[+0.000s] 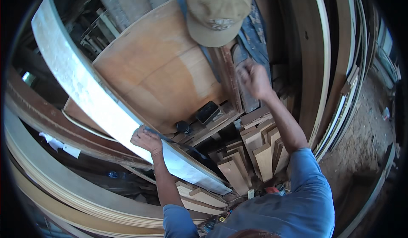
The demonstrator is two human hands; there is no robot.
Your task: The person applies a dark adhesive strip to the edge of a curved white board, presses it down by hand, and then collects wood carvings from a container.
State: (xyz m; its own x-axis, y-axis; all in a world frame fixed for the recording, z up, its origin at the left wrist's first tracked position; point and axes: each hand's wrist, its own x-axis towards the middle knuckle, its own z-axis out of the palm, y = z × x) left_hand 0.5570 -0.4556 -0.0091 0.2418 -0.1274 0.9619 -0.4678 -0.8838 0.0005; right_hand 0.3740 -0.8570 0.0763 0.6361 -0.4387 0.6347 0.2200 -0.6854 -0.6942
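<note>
My left hand (146, 141) is closed round the edge of a long white-faced board (102, 106), which leans at a slant from the upper left down to the lower middle. Raised at the upper right of the middle, my right hand (256, 80) is bent into a fist and partly blurred; whatever it may hold is hidden. Just behind that fist stand a grey-brown plank (247, 98) and a reddish-brown length of wood (229, 78). A wide orange-brown wooden panel (157, 68) leans beyond the white board.
A person in a beige cap (219, 15) is close in front, at the top. Short wood offcuts (263, 153) stand below my right arm. A black block-like object (207, 112) rests on a ledge. Curved sheets (76, 178) lie stacked left; tall boards (316, 68) lean right, beside a dirt floor (361, 131).
</note>
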